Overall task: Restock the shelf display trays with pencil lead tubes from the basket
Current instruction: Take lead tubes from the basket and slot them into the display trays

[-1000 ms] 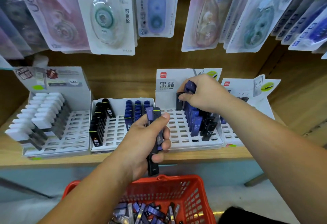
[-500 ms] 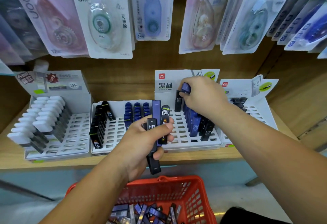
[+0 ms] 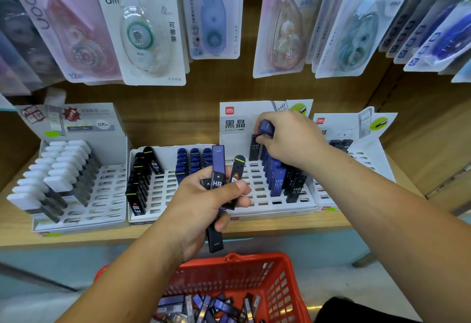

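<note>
The right hand (image 3: pixel 288 141) is at the back of the HB tray (image 3: pixel 254 187), with finger and thumb pinched on 1 blue tube (image 3: pixel 266 127). The tube stands nearly upright, cap end up, leaning a little toward the tray's card (image 3: pixel 237 123). Its lower end is hidden by the fingers, so it cannot be told whether it sits in a slot. It is at the back end of the tray's row (image 3: pixel 276 180), directly under the hand, so the next move is probably a short push down along the tube's long axis.

The left hand (image 3: pixel 201 208), in front of the tray's left half, is clamped on a bundle (image 3: pixel 218 167) of at least 3 tubes (1 purple and upright, 1 black leaning right, 1 dark sticking out below the fist). The basket (image 3: pixel 254 266), below the tray's front edge, holds loose tubes. The right hand is the nearer to the empty slots and the left likely serves as the supply.
</note>
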